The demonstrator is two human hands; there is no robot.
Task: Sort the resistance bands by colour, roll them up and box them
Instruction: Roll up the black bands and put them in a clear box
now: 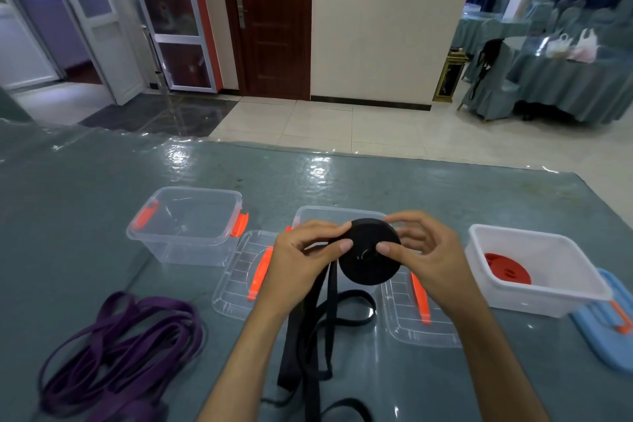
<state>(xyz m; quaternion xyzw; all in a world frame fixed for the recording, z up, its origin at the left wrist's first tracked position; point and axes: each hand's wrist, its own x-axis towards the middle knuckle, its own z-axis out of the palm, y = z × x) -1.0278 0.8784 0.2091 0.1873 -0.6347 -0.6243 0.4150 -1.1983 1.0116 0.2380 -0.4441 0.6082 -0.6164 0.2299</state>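
black band half rolled above the middle box

at the far left of the surface (85,181), the purple bands (116,356) are left in a loose, tangled heap, apparently set aside by colour until their turn to be rolled. just behind and to the right of them, an open clear box (186,226) with orange latches is stood ready, nothing being seen inside it; it is probably meant for that purple lot. a clear lid (239,276) with an orange handle is laid flat beside it, kept off so the box can be filled.

in the middle, the black roll (370,252) is held up off the surface, in front of a second clear box (329,214) that is largely hidden behind it. the left hand (305,259) is curled on the roll's left edge, thumb pressed on the incoming strap, seemingly so that the winding is kept tight. the right hand (421,250) is curled round the right side, thumb laid on the flat face, so the coil is kept from springing open. the roll is seen as a thick, flat, matte black disc with a small hollow at its centre. the unrolled black tail (318,336) is left hanging down to the surface in loops, so a fair length appears yet to be wound.

another clear lid (421,319) is laid under the right forearm. at the right, a white box (534,271) is seen holding rolled red bands (507,267), judged already finished, with a blue lid (606,329) laid beside it.
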